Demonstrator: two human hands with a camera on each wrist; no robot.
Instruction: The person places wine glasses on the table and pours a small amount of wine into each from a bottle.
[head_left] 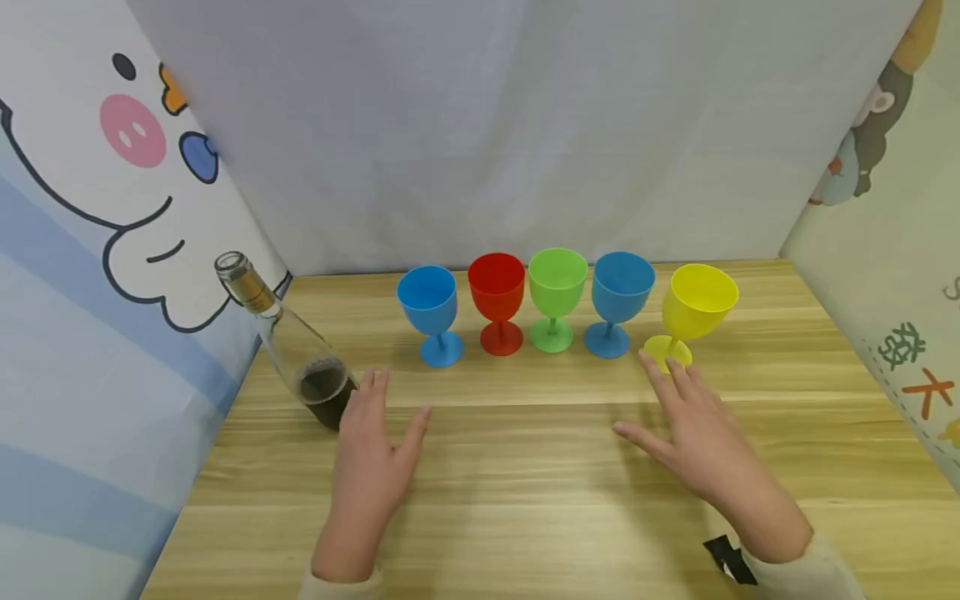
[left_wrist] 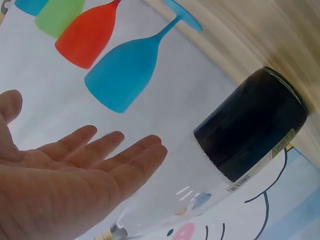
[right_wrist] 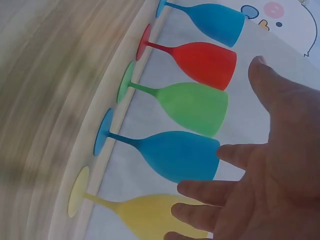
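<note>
Hands (head_left: 371,454) (head_left: 697,435) outstretched near bottle (head_left: 297,354), yellow goblet (head_left: 692,312).

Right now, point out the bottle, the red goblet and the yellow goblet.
Bottle (head_left: 291,343): head view, on its clear glass body.
Red goblet (head_left: 498,305): head view, on the bowl's outer side.
Yellow goblet (right_wrist: 146,214): right wrist view, on the bowl's outer side.
</note>
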